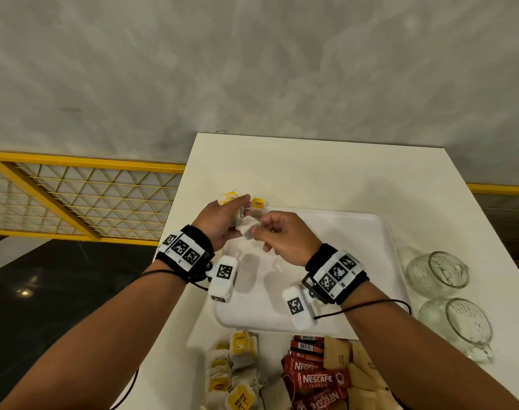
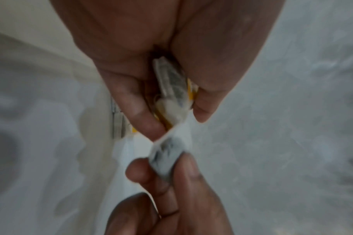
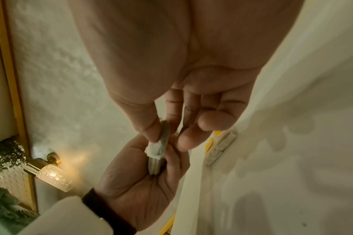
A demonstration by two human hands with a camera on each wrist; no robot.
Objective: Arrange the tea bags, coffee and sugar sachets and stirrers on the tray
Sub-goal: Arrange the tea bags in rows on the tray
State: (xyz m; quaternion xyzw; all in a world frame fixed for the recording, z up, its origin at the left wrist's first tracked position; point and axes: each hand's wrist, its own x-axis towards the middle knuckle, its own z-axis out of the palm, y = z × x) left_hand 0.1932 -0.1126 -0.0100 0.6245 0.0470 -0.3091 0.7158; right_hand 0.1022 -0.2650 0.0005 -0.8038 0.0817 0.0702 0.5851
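At the near edge of the white tabletop (image 1: 311, 173), a loose heap of tea bags (image 1: 234, 371) with yellow tags is seen toward the left, and just to its right lie red Nescafe coffee sachets (image 1: 314, 377) beside brown paper sachets (image 1: 361, 368). Two clear glass mugs (image 1: 447, 300) are laid on their sides along the right edge of the tabletop, next to the tray's right rim. Beyond the heaps, a white tray (image 1: 355, 261) is set in the middle of the tabletop.

Above the tray's far left corner both hands are held close together. A small stack of tea bags (image 2: 171, 82) is gripped in the left hand (image 1: 219, 223), with fingers and thumb curled round it. A single tea bag (image 1: 247, 227) is pinched between the thumb and fingers of the right hand (image 1: 284, 235), and this bag touches the stack in the left hand.

A few tea bags (image 3: 222, 146) are seen standing on edge in a short row at the tray's far left corner, one yellow tag (image 1: 258, 203) showing just beyond the fingers.
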